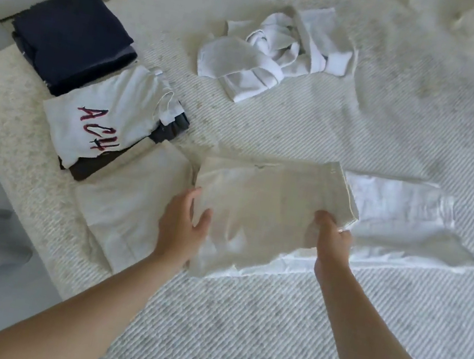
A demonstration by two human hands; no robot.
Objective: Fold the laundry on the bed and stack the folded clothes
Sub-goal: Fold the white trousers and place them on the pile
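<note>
Hands grip the folded cream fabric garment (258, 211), left hand (181, 226) at nine o'clock, right hand (331, 237) at three; probably to keep its folds squared for stacking.

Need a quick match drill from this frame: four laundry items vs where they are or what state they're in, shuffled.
Items
1. navy stack
2. lettered white shirt
3. cream garment
4. white pile

States
A. unfolded, mid-bed
B. gripped by left hand and right hand
C. farthest folded stack, by bed edge
D. folded, on top of dark clothes

Pairs: 1-C, 2-D, 3-B, 4-A
</note>
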